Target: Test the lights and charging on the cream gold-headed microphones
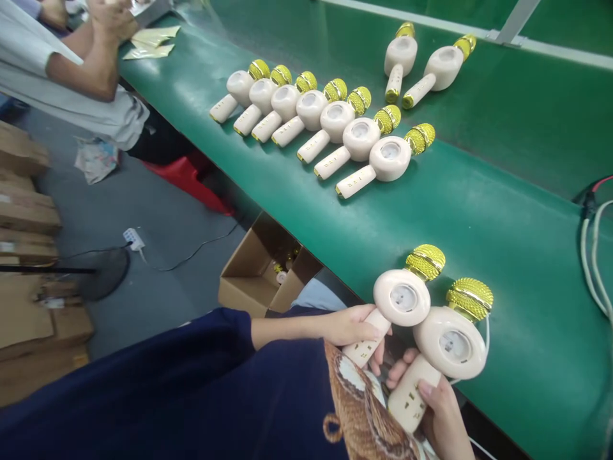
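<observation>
My left hand (pixel 355 329) is wrapped round the handle of a cream microphone (pixel 382 291) with a gold mesh head. In my right hand (pixel 443 406) is a second cream microphone (pixel 421 345), its thumb lying along the handle. Both microphones are tilted, heads pointing away from me, just over the near edge of the green table (pixel 522 306). Each has a round body with a recessed disc in the middle. A thin white cable (pixel 487 335) runs beside the right one. Further off, several matching microphones (pixel 335 121) lie side by side in a slanting row.
Two more microphones (pixel 438 67) lie at the back of the table. An open cardboard box (pixel 249 281) stands below the edge on the left. Another person's arm (pixel 90 73) is at the far left, near flat yellowish packets (pixel 152 42). Pale cables (pixel 594 255) hang at the right.
</observation>
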### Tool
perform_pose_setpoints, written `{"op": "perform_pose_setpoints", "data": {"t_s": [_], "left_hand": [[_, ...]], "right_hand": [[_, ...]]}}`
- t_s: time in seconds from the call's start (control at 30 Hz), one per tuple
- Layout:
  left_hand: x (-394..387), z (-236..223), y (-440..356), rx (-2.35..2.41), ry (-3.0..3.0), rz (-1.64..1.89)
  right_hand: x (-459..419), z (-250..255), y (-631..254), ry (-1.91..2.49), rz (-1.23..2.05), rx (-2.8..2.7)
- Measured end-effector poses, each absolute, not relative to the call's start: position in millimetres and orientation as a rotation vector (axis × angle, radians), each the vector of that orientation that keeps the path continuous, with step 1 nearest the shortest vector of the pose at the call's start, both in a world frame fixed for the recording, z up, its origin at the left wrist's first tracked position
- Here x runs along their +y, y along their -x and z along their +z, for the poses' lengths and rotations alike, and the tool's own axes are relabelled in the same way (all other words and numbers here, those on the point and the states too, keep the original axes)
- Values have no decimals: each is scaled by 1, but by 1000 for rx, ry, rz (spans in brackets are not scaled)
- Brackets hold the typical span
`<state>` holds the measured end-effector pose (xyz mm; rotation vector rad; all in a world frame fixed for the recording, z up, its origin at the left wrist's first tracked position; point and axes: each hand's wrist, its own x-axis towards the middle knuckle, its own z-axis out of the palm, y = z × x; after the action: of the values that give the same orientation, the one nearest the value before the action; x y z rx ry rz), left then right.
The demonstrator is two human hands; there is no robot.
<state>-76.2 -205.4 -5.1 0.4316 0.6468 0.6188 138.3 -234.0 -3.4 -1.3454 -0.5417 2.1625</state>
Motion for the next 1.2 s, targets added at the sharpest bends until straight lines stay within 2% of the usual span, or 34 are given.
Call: {"op": "perform_pose_setpoints", "data": {"t_s": [1.2], "left_hand": [[-207,-10,77,602,-433,627]], "right_hand": [[-233,3,-133,1424,2117,-479]]}}
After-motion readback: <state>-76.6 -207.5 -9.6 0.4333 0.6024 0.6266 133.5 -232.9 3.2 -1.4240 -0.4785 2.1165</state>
